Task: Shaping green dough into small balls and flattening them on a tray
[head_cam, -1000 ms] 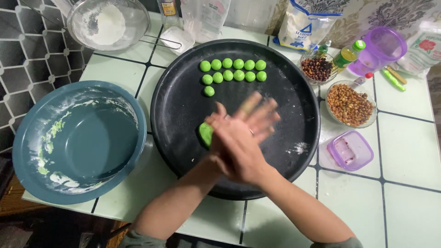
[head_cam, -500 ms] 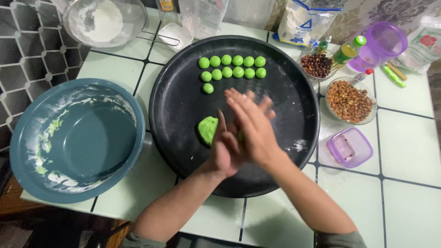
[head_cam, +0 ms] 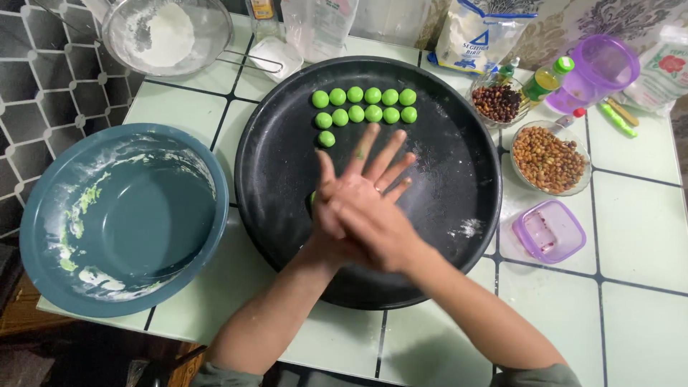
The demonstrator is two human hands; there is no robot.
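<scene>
Head view, centre of frame: our two hands were pressed together over the round black tray [head_cam: 459, 143]. Our left hand [head_cam: 358, 179] lay beneath, palm up, its fingers [head_cam: 390, 152] straight and fanned toward the top of the frame, one bearing a green smear. Our right hand [head_cam: 376, 229] lay across it, palm down, its fingers bent over the heel of the left palm. Whether a piece of dough sat between the palms could not be told; only a sliver of green dough [head_cam: 313, 196] showed at the left edge of the hands, resting on the tray or just above it.

In the upper part of the tray lay the small green dough balls [head_cam: 364, 104]: one row of six, a second row of six below it, and a single ball starting a third row at the left. A patch of white flour [head_cam: 469, 228] marked the tray's right side.

At left of frame, beside the tray on the pale tiled worktop [head_cam: 631, 236], stood a large blue bowl [head_cam: 122, 218] smeared with green dough and flour. At upper left sat a sieve of flour [head_cam: 168, 32]. At right were a bowl of brown nuts [head_cam: 548, 158], a smaller bowl of dark beans [head_cam: 497, 102] and a small purple lidded box [head_cam: 550, 231]
</scene>
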